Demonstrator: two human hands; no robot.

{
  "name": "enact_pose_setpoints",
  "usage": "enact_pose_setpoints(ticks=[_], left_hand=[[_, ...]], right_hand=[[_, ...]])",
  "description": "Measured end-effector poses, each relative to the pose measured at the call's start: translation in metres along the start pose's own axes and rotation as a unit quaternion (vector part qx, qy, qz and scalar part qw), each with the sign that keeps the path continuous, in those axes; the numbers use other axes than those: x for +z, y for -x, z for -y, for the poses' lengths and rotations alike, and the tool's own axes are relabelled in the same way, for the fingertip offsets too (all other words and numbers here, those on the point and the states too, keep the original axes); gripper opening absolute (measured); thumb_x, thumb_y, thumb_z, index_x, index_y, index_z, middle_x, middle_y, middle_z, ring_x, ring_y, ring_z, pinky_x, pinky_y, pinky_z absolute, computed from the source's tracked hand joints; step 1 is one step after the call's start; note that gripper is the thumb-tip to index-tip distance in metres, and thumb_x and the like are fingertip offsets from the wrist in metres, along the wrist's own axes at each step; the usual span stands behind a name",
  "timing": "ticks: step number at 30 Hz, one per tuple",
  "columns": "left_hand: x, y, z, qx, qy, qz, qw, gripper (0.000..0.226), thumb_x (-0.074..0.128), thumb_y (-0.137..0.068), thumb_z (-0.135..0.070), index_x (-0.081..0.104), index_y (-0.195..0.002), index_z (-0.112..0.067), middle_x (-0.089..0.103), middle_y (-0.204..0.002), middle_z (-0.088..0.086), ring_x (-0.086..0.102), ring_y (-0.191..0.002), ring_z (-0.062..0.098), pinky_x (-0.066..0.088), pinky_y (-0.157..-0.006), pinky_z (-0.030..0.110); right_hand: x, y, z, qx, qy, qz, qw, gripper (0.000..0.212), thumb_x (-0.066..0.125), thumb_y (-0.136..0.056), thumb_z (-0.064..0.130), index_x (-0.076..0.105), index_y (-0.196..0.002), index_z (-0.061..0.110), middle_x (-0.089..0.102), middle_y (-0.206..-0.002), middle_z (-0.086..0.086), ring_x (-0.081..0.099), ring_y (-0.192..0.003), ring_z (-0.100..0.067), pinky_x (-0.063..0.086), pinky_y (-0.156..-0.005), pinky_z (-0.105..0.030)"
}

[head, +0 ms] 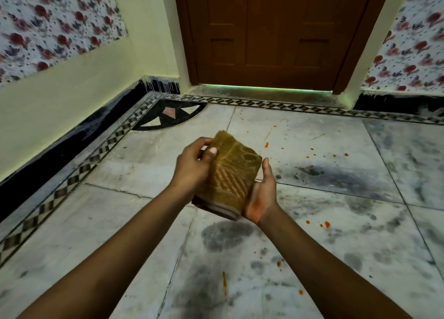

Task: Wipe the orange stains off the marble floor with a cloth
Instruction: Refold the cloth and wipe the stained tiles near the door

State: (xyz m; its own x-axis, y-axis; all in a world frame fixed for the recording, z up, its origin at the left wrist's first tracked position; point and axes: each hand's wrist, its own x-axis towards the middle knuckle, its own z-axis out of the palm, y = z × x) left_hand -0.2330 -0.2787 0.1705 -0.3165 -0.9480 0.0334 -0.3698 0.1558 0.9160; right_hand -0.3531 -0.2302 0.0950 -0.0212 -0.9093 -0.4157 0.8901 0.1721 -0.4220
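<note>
A folded mustard-brown cloth (231, 174) with a striped pattern is held above the floor between both hands. My left hand (192, 167) grips its upper left edge, thumb on top. My right hand (263, 193) cups its lower right side from beneath, palm up. Orange stains dot the white marble floor (120, 222): a drop (266, 145) just right of the cloth, a scatter of drops (312, 154) further right, two drops (324, 224) beside my right forearm, and a streak (224, 280) between my forearms.
A brown wooden door (266, 35) stands shut ahead, with a patterned tile border (288, 106) along its threshold. A yellow wall with black skirting (72, 148) runs along the left. Flowered wall panels hang on both sides. Grey veins mark the marble.
</note>
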Motion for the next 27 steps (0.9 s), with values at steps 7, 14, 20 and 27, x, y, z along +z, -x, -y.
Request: enact_pose_setpoints(ticks=[7, 14, 20, 27], left_hand=[[0.001, -0.004, 0.036, -0.051, -0.117, -0.015, 0.992, 0.037, 0.052, -0.095, -0.017, 0.046, -0.131, -0.024, 0.058, -0.121, 0.01, 0.055, -0.097, 0.022, 0.046, -0.079, 0.033], [0.015, 0.011, 0.046, -0.021, -0.178, 0.191, 0.965, 0.058, 0.047, -0.095, -0.039, 0.023, -0.148, -0.028, 0.028, -0.153, 0.001, 0.031, -0.138, 0.022, 0.033, -0.107, 0.031], [0.05, 0.01, 0.053, -0.177, 0.16, 0.21, 0.948, 0.051, 0.041, -0.089, -0.058, 0.046, -0.131, -0.03, 0.064, -0.116, 0.011, 0.066, -0.092, 0.033, 0.054, -0.058, 0.03], [0.069, -0.035, 0.082, -0.316, 0.396, 0.085, 0.858, 0.035, 0.046, -0.095, -0.033, 0.062, -0.112, -0.007, 0.069, -0.099, 0.014, 0.067, -0.082, 0.027, 0.052, -0.078, 0.037]], right_hand=[[0.007, 0.006, -0.004, -0.001, 0.1, 0.003, 0.995, 0.048, 0.062, -0.08, 0.044, 0.062, -0.111, 0.007, 0.071, -0.099, -0.015, 0.067, -0.092, -0.031, 0.051, -0.088, -0.049], [-0.004, 0.002, 0.005, 0.041, 0.136, -0.145, 0.979, 0.051, 0.055, -0.09, 0.04, 0.057, -0.123, 0.001, 0.065, -0.103, -0.019, 0.062, -0.092, -0.032, 0.051, -0.081, -0.047], [0.002, -0.006, 0.009, 0.02, 0.106, -0.045, 0.993, 0.076, 0.026, -0.087, 0.071, 0.049, -0.135, 0.017, 0.053, -0.132, -0.017, 0.05, -0.12, -0.032, 0.043, -0.097, -0.046], [-0.009, -0.018, 0.036, -0.094, 0.269, -0.106, 0.953, 0.059, 0.023, -0.097, 0.054, 0.044, -0.137, 0.017, 0.046, -0.142, -0.008, 0.039, -0.133, -0.023, 0.027, -0.107, -0.038]])
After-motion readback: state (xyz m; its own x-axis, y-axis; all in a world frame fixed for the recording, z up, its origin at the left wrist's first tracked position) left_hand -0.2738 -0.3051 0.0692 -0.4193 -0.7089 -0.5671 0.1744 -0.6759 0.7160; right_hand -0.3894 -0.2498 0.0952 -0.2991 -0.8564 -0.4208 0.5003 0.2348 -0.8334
